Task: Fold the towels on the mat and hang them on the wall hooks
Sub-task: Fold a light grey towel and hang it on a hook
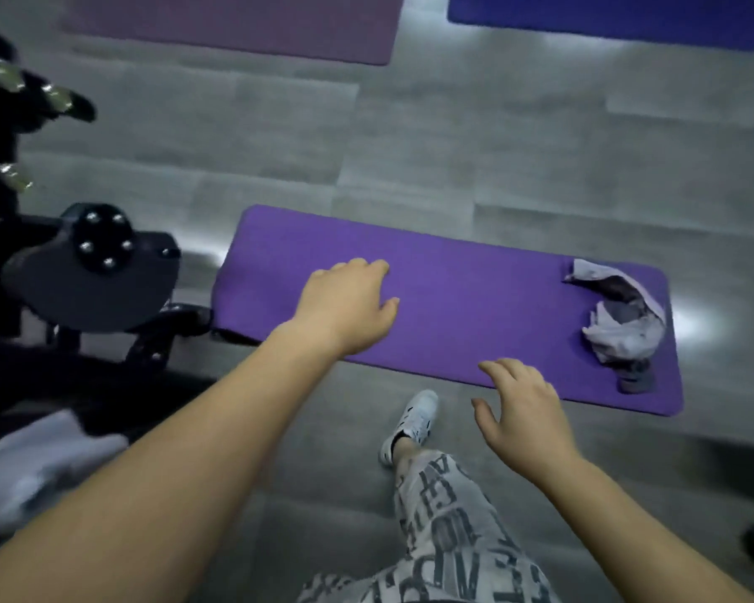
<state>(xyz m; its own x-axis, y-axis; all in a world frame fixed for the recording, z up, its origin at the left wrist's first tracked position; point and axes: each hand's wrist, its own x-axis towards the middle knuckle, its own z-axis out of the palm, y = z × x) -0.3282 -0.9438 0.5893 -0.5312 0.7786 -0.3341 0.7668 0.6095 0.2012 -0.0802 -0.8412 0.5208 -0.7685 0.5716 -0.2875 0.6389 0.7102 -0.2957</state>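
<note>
- The mat (pixel 453 306) is plain bright purple.
- The towel (pixel 623 328) is pale lilac-grey with darker grey patches.
- The floor (pixel 410 145) shows grey planks with a faint wood grain.
- A far mat (pixel 236 23) is dull plum; another (pixel 606 15) is deep blue.
- The trousers (pixel 445 537) are light grey, printed with large dark letters.
- The shoe (pixel 414 420) is white with black marks.
- The machine (pixel 92 272) is black with silver bolts.
- A cloth (pixel 27 467) at the lower left is whitish.

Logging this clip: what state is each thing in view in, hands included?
Towel: crumpled, unfolded, on the mat's right end.
Purple mat: unrolled, lying flat.
Left hand: empty, fingers relaxed, over the mat.
Right hand: empty, fingers spread, at the mat's near edge.
White cloth: bunched at lower left, blurred.
</note>
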